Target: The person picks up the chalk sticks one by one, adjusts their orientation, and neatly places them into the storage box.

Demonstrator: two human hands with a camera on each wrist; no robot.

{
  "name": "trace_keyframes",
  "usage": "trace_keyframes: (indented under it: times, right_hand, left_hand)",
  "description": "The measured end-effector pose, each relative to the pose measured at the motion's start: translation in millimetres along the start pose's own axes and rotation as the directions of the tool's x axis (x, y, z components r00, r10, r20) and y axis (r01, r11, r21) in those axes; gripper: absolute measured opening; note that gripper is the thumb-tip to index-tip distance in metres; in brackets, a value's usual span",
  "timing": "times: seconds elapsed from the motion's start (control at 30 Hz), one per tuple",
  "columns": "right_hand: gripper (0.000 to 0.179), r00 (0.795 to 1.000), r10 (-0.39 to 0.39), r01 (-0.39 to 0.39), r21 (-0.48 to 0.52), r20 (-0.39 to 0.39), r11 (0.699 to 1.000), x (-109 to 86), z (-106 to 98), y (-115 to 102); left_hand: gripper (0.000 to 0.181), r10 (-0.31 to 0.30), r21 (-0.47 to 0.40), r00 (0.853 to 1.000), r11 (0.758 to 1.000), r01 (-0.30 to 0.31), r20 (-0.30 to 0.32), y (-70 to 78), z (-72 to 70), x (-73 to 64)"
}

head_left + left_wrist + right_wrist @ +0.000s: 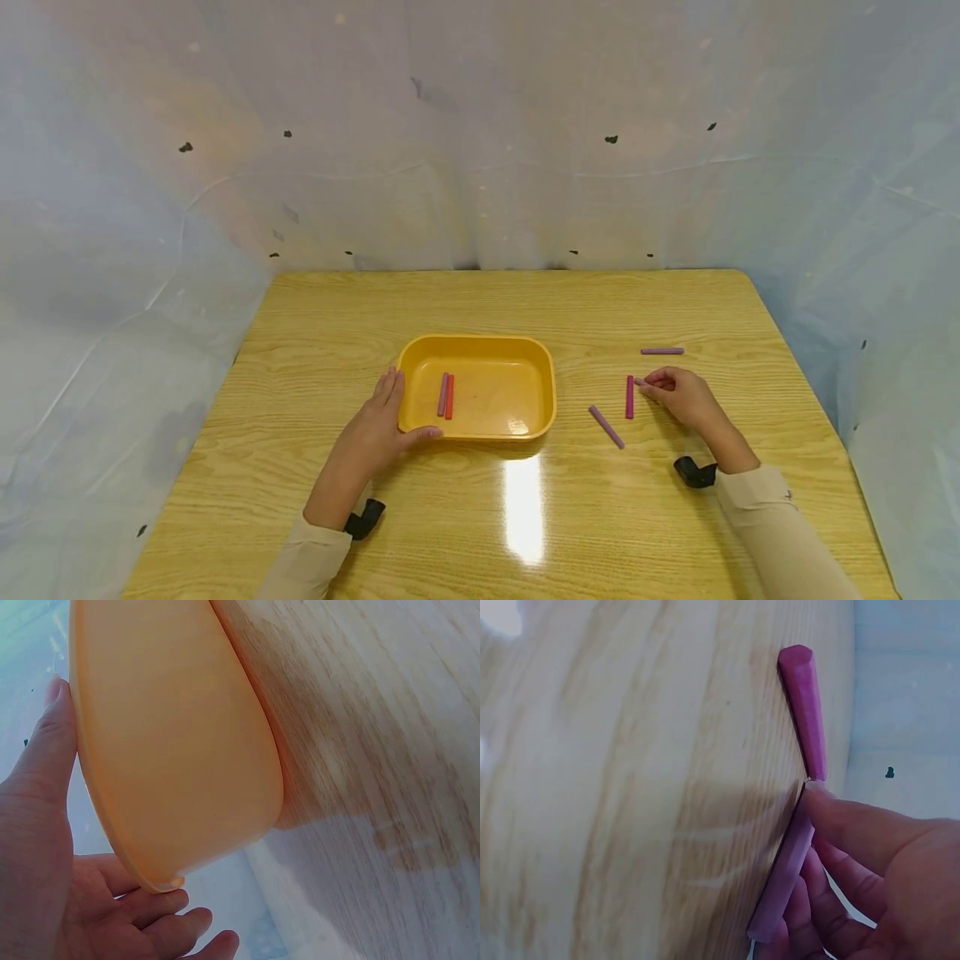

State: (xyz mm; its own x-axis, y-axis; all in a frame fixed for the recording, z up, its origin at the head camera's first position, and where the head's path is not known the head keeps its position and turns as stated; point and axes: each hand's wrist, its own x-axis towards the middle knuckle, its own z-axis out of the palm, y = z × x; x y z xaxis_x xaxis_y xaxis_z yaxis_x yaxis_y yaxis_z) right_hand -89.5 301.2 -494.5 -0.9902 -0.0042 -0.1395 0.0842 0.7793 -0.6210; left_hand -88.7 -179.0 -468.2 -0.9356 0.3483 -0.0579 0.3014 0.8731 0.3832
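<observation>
A yellow tray (477, 432) sits mid-table, with a purple crayon (442, 395) and a red crayon (450, 397) side by side in its left part. At its front left corner, my left hand (378, 429) rests with fairly straight fingers against the left side and the thumb along the front rim. Right of the tray, my right hand (690, 404) pinches a purple, unwrapped crayon (781, 889) between thumb and fingertips, low over the table. Just beyond that crayon's end lies a magenta crayon (804, 705), which is left of the hand in the head view.
Another purple crayon (606, 427) lies slanted between the tray and the right hand. One more purple crayon (662, 351) lies crosswise behind that hand. The wooden table (480, 304) is bordered by pale plastic sheeting (480, 200) at the back and sides.
</observation>
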Motion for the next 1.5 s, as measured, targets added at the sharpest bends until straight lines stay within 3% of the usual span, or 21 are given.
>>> trace_keyframes:
  times: [1.17, 1.5]
  right_hand:
    - [0.03, 1.0, 0.027, -0.027, 0.005, 0.002, 1.0, 1.6, 1.4, 6.9]
    - [0.043, 0.998, 0.045, -0.044, 0.041, -0.033, 0.998, 0.0, -3.3, 7.3]
  left_hand:
    - [0.115, -0.007, -0.022, 1.0, 1.0, 0.007, 0.008, 1.0, -2.1, -1.0]
    - [0.117, -0.014, -0.018, 1.0, 1.0, 0.014, 0.024, -0.7, -0.9, 0.4]
